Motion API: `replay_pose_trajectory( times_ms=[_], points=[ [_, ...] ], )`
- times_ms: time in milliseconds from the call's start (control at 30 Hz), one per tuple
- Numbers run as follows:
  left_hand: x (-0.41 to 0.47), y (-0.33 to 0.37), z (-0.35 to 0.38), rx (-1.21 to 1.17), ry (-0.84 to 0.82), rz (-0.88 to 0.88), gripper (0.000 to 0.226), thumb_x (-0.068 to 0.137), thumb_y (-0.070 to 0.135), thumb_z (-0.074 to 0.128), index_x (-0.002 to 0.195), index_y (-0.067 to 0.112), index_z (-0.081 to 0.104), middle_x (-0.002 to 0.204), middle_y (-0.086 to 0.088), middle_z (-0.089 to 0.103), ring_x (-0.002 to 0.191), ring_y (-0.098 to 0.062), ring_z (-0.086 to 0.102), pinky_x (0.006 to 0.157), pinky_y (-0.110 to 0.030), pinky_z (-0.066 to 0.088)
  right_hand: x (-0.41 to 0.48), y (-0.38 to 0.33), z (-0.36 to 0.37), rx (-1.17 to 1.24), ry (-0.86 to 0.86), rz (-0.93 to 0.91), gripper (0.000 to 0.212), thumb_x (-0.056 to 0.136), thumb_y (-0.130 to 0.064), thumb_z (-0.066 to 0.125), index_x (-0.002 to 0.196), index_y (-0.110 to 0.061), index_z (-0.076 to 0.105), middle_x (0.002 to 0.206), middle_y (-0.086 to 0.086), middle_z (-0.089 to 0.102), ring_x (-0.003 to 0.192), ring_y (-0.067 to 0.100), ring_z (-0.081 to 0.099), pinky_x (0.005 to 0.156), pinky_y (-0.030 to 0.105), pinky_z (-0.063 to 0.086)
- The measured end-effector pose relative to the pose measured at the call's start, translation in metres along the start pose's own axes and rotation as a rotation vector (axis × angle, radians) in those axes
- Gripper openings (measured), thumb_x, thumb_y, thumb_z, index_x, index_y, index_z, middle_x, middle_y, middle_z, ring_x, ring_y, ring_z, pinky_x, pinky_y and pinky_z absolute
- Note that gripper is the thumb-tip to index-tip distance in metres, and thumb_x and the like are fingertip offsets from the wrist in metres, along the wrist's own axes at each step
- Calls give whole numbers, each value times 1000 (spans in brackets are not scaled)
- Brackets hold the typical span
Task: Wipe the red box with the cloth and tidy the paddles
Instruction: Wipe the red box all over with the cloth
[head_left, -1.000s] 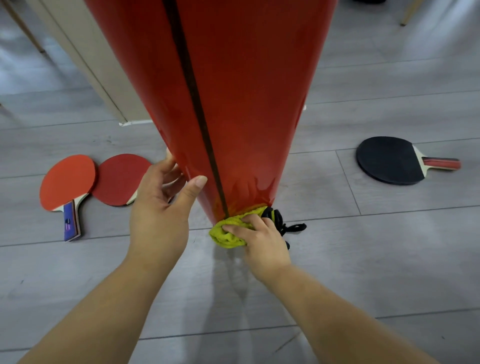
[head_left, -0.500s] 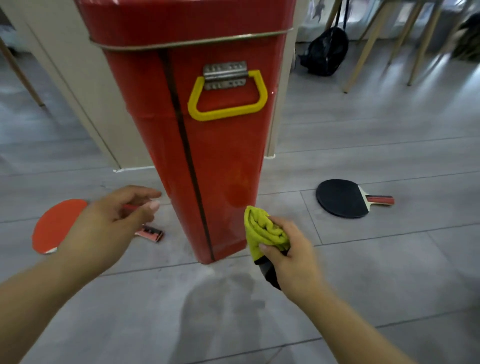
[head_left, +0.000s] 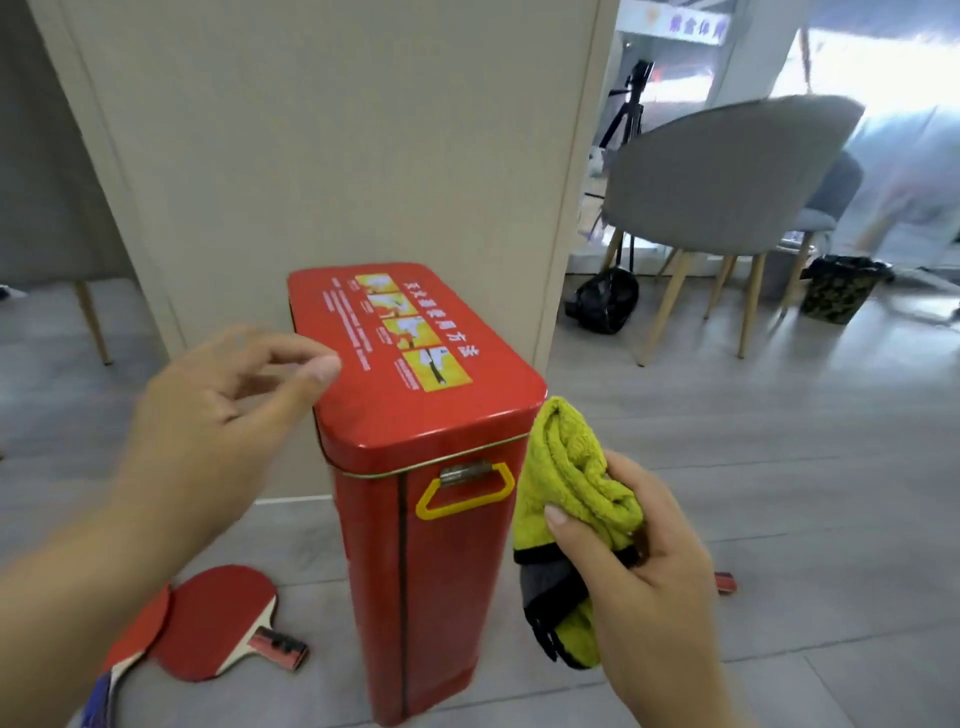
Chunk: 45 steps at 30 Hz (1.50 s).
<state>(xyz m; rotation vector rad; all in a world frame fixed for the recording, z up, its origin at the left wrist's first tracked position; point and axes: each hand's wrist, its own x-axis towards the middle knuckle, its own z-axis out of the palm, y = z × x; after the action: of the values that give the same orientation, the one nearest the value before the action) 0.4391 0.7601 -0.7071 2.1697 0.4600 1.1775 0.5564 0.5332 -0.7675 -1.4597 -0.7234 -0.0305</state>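
- red box (head_left: 431, 545) upright on floor (head_left: 779, 493), tall + narrow, lid on; back edge close to beige wall panel (head_left: 337, 156), can't tell if touching
- yellow handle (head_left: 465, 491) on near face just under lid rim; instruction sticker (head_left: 410, 332) on lid top
- left hand (head_left: 218, 415) above box's left top edge, fingers loosely spread, thumb + index tips near each other, holding nothing; thumb tip overlaps lid's left edge in view, contact unclear
- right hand (head_left: 644, 566) closed around bunched yellow cloth (head_left: 571, 493), just beside box's right top corner; cloth-box contact unclear
- 2 red paddles (head_left: 208, 623) on floor left of box base, overlapping, handles twd camera/right; near box, not touching
- 3rd paddle: only red handle tip (head_left: 724, 582) shows behind right hand, right of box
- open floor right + front of box; grey chair (head_left: 727, 176), black bag (head_left: 602, 301) well back on right
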Motion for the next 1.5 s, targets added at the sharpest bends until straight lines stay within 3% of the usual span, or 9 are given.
replay_pose_trajectory(
  times_ms=[133,333,533,633,767,1067,1233,1333,1500],
  points=[
    [15,11,11,187,-316,29,21,75,68,56,80,49,64,99,27,60,103,9,52,85,-5,35,24,-29,1,-118,-2,-133,43,69,-35,73,112,-32,65,97,-11,63,95,9,62,77,18,50],
    [19,1,7,266,-338,31,85,47,99,16,89,47,68,96,37,55,99,17,48,73,-5,35,78,-67,19,-334,-14,-421,42,76,-17,70,117,-26,62,99,-8,60,97,3,56,81,13,44],
    [20,-3,8,158,-334,-26,49,56,80,49,80,44,71,91,31,62,103,15,50,82,-7,38,143,-76,72,-530,-35,-574,41,79,-20,67,120,-20,63,103,1,58,96,19,55,81,25,43],
    [19,-5,10,140,-329,-23,49,60,79,52,82,41,73,88,30,63,104,16,49,79,-3,35,172,-61,98,-677,-348,-468,53,83,-19,67,134,-21,52,134,9,48,121,27,47,98,36,42],
    [19,-6,10,97,-321,-54,35,57,75,49,76,52,68,90,32,64,106,20,46,80,4,30,183,-47,107,-933,-874,-262,60,91,-29,60,145,-30,34,155,-2,23,144,16,13,115,29,11],
    [11,-5,14,92,-239,-116,33,57,74,54,77,51,67,96,34,61,107,15,48,85,-2,32,165,-31,57,-846,-406,-136,47,92,-41,54,136,-31,43,133,-2,43,127,18,34,102,30,32],
    [-2,2,24,-7,-48,-218,15,68,39,77,80,35,67,105,18,58,107,2,51,89,-10,38,150,-23,49,-754,-566,267,56,92,-55,43,143,-39,26,137,3,46,112,24,55,92,44,51],
    [-8,3,27,-95,6,-427,41,66,42,77,103,35,61,116,9,49,108,-9,51,89,-23,45,144,-24,52,-733,-609,293,56,97,-52,34,148,-35,20,143,4,45,116,24,54,96,40,48],
    [-14,6,29,-339,-3,-580,50,76,30,73,123,32,55,119,1,59,102,-11,59,67,-15,46,133,-31,51,-756,-569,272,54,99,-48,31,149,-30,21,141,6,48,116,25,54,95,40,48]
  ],
)
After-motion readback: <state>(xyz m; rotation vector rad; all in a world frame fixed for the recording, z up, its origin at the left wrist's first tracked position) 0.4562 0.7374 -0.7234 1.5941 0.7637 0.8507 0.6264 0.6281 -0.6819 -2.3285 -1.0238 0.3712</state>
